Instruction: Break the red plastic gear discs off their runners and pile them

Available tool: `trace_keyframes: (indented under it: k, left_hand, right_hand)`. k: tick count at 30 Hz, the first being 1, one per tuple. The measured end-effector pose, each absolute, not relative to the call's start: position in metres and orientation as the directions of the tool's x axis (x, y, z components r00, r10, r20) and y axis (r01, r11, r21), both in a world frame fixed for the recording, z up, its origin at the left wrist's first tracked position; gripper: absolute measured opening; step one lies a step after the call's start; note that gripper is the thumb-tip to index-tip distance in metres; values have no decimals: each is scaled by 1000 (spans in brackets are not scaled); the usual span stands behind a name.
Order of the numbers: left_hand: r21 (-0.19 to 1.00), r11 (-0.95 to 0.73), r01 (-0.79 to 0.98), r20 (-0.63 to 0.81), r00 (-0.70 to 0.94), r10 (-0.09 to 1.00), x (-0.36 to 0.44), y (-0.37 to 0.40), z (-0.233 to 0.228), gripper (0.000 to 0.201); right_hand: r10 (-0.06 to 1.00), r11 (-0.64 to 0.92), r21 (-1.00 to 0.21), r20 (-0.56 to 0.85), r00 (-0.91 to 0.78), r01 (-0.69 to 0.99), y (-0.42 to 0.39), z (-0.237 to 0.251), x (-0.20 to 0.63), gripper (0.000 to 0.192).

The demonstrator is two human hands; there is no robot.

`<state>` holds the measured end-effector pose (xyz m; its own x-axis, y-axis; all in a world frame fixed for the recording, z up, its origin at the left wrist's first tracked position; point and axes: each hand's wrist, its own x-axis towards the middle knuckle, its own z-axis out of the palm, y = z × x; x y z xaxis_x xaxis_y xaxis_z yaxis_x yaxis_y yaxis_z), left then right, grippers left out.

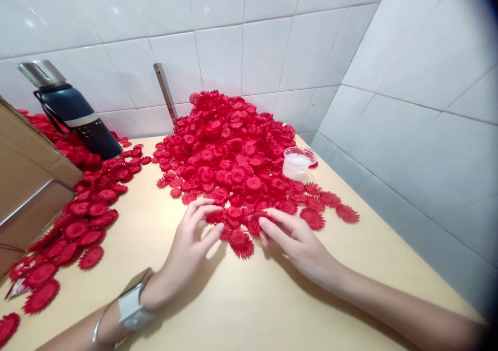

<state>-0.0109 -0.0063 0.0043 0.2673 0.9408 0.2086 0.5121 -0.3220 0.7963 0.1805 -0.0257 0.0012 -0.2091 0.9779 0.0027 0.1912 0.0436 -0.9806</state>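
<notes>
A large heap of red fringed discs [233, 149], shaped like flat flowers, spreads over the table in front of me. At its near edge my right hand [288, 234] pinches one red fringed disc [255, 223] between thumb and fingers. My left hand [198, 232] is curved at the heap's front left, thumb and fingers apart, its fingertips beside or touching loose discs. Between the two hands lie several more discs, one red disc [241, 243] nearest to me. A watch with a pale strap [134, 307] and a thin bangle are on my left wrist.
A clear plastic cup [298, 163] stands at the heap's right edge. On the left are a dark blue bottle [83, 112] with a steel cap, a cardboard box [35, 174] and a second trail of red discs [91, 208]. White tiled walls [264, 50] bound the pale wooden table [241, 299].
</notes>
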Motion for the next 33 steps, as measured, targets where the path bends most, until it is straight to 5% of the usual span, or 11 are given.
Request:
trace_keyframes:
  k: [2,5,9,12,18,25,33]
  left_hand:
    - [793,-319,519,232,226,946,-15,-1,3,15]
    - [788,-310,532,237,202,950,-18,3,2,14]
    - [755,-311,577,250,184,951,-20,7,7,16]
    - [672,-343,656,278,205,938,-31,17,25,17]
    - [374,-251,893,286,146,947,-101,71,70,25]
    - [-13,38,999,255,-33,966,-182,131,52,29]
    - [-170,67,983,169,-38,985,-195,138,33,27]
  right_hand:
    - [994,60,-958,31,-106,282,-22,3,184,16]
    - [989,146,-888,147,-33,436,-16,3,191,32]
    - [901,393,-631,409,-144,669,-14,3,197,38]
    - [836,509,-492,477,-270,706,-16,4,198,30]
    - [799,584,-491,487,-352,647,-24,3,196,17]
    - [833,548,-530,409,-371,647,-29,-3,195,16]
    - [868,494,-595,307,-389,634,-31,-3,190,14]
